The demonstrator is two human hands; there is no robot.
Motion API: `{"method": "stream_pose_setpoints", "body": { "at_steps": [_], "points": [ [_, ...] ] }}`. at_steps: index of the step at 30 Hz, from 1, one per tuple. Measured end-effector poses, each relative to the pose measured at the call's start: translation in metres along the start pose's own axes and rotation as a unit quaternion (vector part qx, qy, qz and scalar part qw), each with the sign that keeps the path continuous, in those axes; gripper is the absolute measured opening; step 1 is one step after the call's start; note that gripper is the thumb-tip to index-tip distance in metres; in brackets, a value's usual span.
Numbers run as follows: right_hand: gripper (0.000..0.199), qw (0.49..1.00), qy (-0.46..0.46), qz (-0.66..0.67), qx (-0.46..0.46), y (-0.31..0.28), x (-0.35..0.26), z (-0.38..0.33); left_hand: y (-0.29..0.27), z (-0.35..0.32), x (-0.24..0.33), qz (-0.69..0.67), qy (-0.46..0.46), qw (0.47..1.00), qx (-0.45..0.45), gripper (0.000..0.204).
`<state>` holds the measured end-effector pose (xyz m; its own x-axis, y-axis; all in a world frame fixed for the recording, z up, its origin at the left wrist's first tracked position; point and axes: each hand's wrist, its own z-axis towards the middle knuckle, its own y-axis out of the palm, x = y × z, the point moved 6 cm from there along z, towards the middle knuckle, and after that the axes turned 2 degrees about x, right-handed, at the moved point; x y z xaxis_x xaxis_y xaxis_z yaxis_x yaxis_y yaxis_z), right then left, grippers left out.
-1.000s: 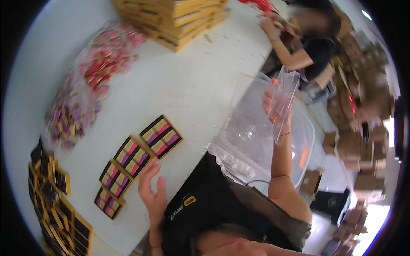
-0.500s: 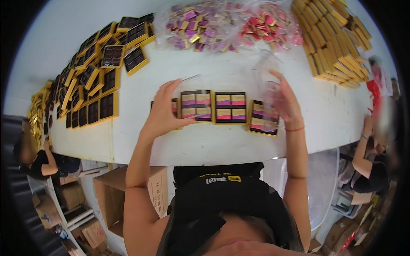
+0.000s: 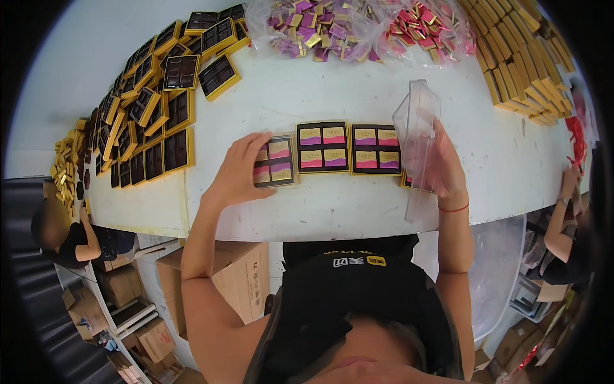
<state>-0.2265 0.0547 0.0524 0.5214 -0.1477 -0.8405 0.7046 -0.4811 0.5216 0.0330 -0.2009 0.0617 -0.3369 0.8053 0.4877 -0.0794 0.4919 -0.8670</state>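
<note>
Several small gold-edged boxes stand in a row before me, holding purple, pink and gold squares in dark trays. My left hand (image 3: 231,171) spans the leftmost box (image 3: 281,161), fingers at its far edge and thumb at its near edge. A clear lid seems to lie over this box. The second box (image 3: 322,147) and third box (image 3: 376,149) sit uncovered. My right hand (image 3: 448,168) grips clear plastic lids (image 3: 417,141), held on edge above the fourth box (image 3: 407,182), which is mostly hidden. How many lids it holds I cannot tell.
Trays with dark inserts (image 3: 181,72) are piled at left. Plastic bags of purple squares (image 3: 316,29) and red-pink squares (image 3: 423,29) lie at the back, beside stacked gold boxes (image 3: 524,64). Other people (image 3: 67,233) work at both sides. A cardboard carton (image 3: 236,281) stands below the table edge.
My left hand has brought the clear lid left and down onto the leftmost box. The lids in my right hand have turned more upright. The whole view has shifted slightly.
</note>
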Motion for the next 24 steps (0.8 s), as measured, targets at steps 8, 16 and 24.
{"method": "stream_pose_setpoints", "body": {
  "at_steps": [8,16,24],
  "points": [
    [0.091,0.998,0.002,0.049,0.033,0.032,0.035,0.000,0.003,-0.013,0.001,0.096,0.012,0.992,0.076,0.109],
    [0.085,0.996,-0.026,0.070,0.044,0.040,0.038,-0.006,0.015,-0.001,0.025,0.117,0.044,0.989,0.082,0.106],
    [0.095,0.986,0.084,0.118,-0.083,0.092,0.117,-0.010,0.011,0.008,0.026,0.057,0.044,0.995,0.073,0.107]
  ]
}}
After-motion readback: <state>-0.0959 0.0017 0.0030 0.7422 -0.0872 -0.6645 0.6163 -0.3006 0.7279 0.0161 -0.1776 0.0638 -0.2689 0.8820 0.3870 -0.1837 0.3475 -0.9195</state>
